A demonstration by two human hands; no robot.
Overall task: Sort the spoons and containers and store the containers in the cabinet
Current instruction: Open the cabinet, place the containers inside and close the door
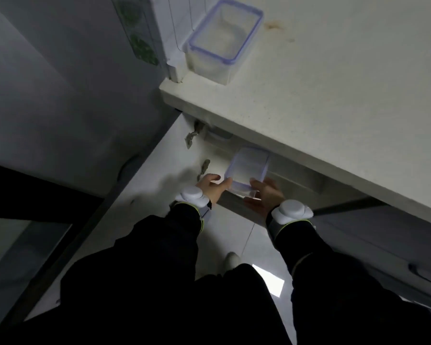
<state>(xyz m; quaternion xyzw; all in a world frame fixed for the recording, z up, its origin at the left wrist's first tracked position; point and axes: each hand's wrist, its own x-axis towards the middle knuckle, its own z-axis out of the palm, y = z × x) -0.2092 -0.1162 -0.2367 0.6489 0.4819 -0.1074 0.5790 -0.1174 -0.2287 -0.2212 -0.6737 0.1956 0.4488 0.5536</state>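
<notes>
A clear plastic container with a purple rim (248, 168) is held at the mouth of the open cabinet (291, 180) under the countertop. My left hand (213, 186) grips its left side and my right hand (265, 195) grips its right side and bottom. A second clear container with a purple rim (222, 41) stands upright on the countertop (334, 83), near its left corner. No spoons are in view.
The open cabinet door (159, 185) swings out to the left, hinges (192, 138) showing. A closed cabinet door with a handle (426, 272) is at the right. A white appliance wall (60, 95) stands left. Tiled floor and my shoe (232, 261) lie below.
</notes>
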